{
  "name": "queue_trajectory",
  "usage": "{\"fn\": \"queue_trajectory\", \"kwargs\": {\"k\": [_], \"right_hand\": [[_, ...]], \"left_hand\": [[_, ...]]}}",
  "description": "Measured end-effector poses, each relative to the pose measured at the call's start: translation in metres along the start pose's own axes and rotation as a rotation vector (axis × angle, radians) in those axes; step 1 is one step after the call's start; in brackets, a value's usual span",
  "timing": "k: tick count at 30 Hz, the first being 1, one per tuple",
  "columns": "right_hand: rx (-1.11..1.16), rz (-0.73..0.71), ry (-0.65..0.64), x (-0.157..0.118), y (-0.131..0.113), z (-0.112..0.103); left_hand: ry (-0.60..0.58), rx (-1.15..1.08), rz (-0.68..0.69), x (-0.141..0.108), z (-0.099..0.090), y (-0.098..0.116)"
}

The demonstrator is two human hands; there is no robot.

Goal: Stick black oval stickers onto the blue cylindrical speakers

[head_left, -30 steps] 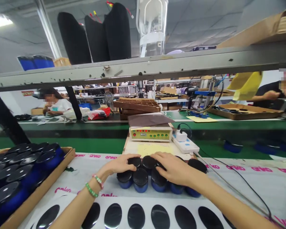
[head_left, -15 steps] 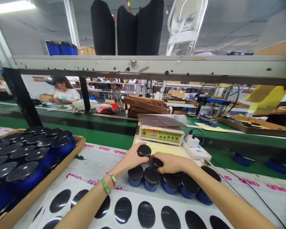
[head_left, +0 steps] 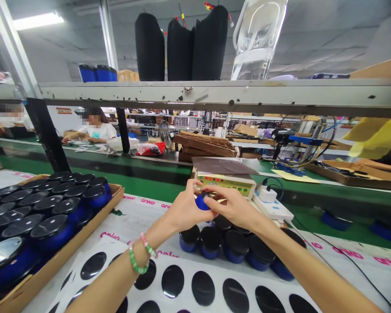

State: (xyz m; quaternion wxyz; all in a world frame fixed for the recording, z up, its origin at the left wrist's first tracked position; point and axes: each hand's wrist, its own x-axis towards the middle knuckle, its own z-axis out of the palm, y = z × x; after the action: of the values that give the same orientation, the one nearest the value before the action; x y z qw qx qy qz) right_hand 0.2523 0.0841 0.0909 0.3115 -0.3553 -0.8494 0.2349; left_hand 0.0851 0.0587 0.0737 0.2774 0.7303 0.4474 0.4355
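A small blue cylinder with a black top (head_left: pixel 202 202) is held up in front of the yellow-fronted device. My left hand (head_left: pixel 182 206), with beaded bracelets at the wrist, wraps its fingers and thumb around it. On the other side, my right hand (head_left: pixel 234 204) has its fingertips closed on the same cylinder, hiding much of it. Below my hands, several similar blue cylinders with black lids (head_left: pixel 236 243) stand upright in rows. Nearest me lies a white sheet (head_left: pixel 185 269) bearing black oval-looking discs (head_left: pixel 203 288).
A cardboard tray (head_left: pixel 115 198) full of blue cylinders occupies the left. Behind my hands sits a device with red lights (head_left: pixel 249 190), beside a white power strip (head_left: pixel 275 206) with cables. A shelf (head_left: pixel 195 91) crosses above. A person (head_left: pixel 99 130) sits at the far left.
My right hand has left the standing cylinders and come up to the one in my left hand. That cylinder has tilted, showing its blue side. The view has shifted slightly.
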Motion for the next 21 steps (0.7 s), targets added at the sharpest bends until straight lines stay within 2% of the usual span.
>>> {"fn": "queue_trajectory", "kwargs": {"k": [3,5,7,9,12,14,16,18,19,21], "right_hand": [[0.011,0.001,-0.011,-0.001,-0.002,0.005],[0.015,-0.005,-0.038,-0.003,-0.002,0.005],[-0.054,-0.002,-0.068,-0.01,0.002,0.003],[-0.175,0.013,-0.124,-0.022,0.01,0.002],[-0.298,0.002,-0.27,-0.042,0.027,0.012],[-0.359,-0.041,-0.337,-0.05,0.036,0.026],[-0.429,-0.073,-0.359,-0.052,0.04,0.039],[-0.455,-0.076,-0.345,-0.051,0.042,0.047],[-0.457,-0.073,-0.337,-0.051,0.042,0.048],[-0.468,-0.062,-0.321,-0.052,0.042,0.047]], "left_hand": [[-0.042,0.051,-0.036,-0.006,-0.002,0.005],[-0.019,0.159,-0.046,-0.011,-0.009,-0.003],[0.088,0.315,-0.085,-0.018,-0.024,-0.023],[0.208,0.433,-0.181,-0.026,-0.046,-0.054],[0.207,0.475,-0.305,-0.042,-0.074,-0.099],[0.177,0.522,-0.339,-0.052,-0.079,-0.112],[0.185,0.593,-0.323,-0.058,-0.068,-0.11],[0.092,0.652,-0.209,-0.059,-0.047,-0.097],[-0.021,0.653,-0.128,-0.057,-0.035,-0.09],[-0.323,0.592,-0.003,-0.05,-0.016,-0.076]]}}
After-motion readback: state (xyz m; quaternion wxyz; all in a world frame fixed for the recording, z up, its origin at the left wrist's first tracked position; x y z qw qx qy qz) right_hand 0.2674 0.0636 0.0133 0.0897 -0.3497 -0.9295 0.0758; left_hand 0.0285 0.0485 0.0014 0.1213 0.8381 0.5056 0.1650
